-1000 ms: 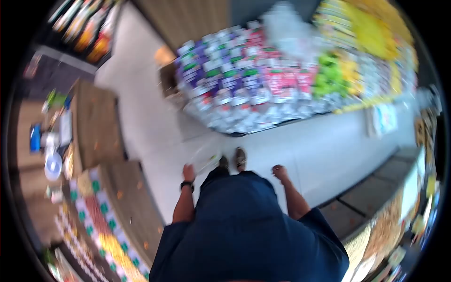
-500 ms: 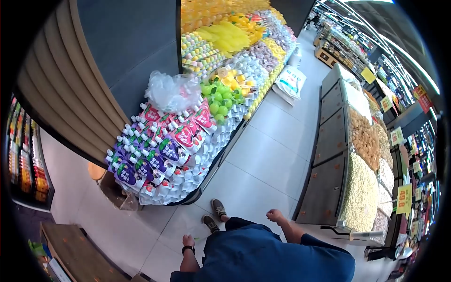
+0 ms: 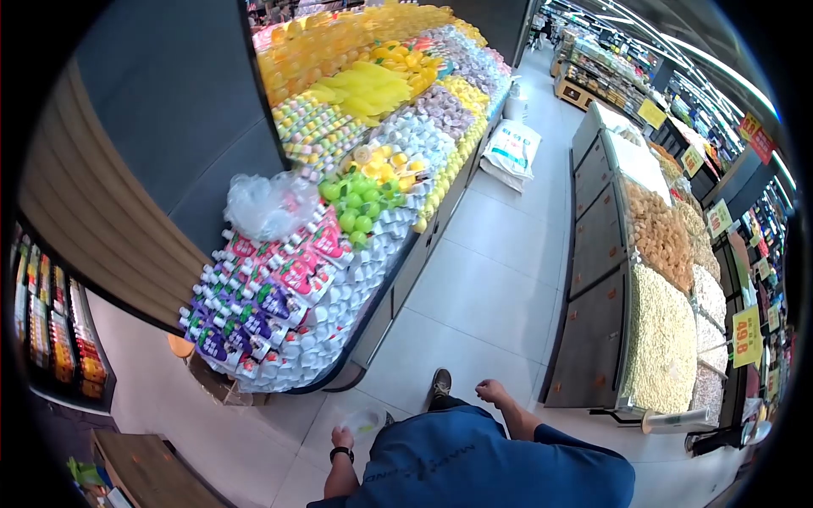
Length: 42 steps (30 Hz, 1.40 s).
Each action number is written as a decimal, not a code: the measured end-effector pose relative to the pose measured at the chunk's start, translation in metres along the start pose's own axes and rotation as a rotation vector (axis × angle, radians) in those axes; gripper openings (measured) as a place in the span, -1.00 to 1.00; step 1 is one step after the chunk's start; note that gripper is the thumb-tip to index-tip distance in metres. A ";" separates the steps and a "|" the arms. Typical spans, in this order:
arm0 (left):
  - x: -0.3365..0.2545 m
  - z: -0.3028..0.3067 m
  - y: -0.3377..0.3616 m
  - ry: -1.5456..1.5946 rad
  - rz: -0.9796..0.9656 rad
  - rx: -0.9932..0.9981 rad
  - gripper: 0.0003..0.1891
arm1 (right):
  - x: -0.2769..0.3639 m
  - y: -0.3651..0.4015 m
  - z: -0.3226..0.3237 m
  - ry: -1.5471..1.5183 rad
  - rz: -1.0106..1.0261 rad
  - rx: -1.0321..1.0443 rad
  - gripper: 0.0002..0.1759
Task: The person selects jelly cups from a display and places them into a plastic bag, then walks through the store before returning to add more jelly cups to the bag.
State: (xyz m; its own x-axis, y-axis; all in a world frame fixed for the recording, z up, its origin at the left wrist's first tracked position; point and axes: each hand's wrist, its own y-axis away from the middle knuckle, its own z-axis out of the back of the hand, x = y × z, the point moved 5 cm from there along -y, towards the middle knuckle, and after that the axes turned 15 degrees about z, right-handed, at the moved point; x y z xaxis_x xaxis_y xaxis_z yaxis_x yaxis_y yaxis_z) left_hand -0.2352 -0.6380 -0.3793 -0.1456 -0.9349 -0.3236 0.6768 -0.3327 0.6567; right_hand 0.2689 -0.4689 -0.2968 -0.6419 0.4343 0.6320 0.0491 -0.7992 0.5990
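Low in the view, my left hand hangs beside my blue shirt with its fingers closed. It grips a see-through plastic bag that has a little green in it; what the green is, I cannot make out. On the other side, my right hand is held over the floor with curled fingers, and nothing shows in it. Left of the aisle is a display of pouch drinks, white cups and green jelly balls. A crumpled clear plastic bag lies on top of the pouches.
Grey bins along the right hold white seeds and brown dried goods. White sacks lie on the floor ahead by the display. A cardboard box stands at the display's near corner, and a wooden stand at lower left.
My view has moved forward and turned slightly, so the display has shifted left and down. The bag in my left hand shows more clearly. My feet have changed position.
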 end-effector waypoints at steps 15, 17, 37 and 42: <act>-0.199 -0.081 0.046 -0.016 -0.088 -0.159 -0.66 | -0.148 -0.043 0.146 -0.285 -0.060 -0.119 -0.79; -0.225 -0.091 0.054 -0.065 -0.104 -0.149 -0.65 | -0.171 -0.014 0.161 -0.279 -0.142 -0.154 -0.79; -0.521 -0.268 0.014 -0.348 -0.301 0.139 -0.69 | -0.165 -0.103 0.234 -0.643 -0.350 -0.323 -0.77; -0.626 -0.343 0.018 -0.376 -0.393 0.379 -0.65 | -0.112 -0.151 0.331 -0.374 -0.305 -0.341 -0.72</act>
State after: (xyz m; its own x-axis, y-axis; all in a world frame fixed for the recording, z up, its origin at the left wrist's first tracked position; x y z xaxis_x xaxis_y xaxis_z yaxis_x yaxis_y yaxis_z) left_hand 0.1156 -0.0165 -0.3979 -0.6183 -0.6916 -0.3734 0.2311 -0.6141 0.7547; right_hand 0.5868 -0.2595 -0.2957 -0.2719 0.7331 0.6235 -0.3842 -0.6767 0.6281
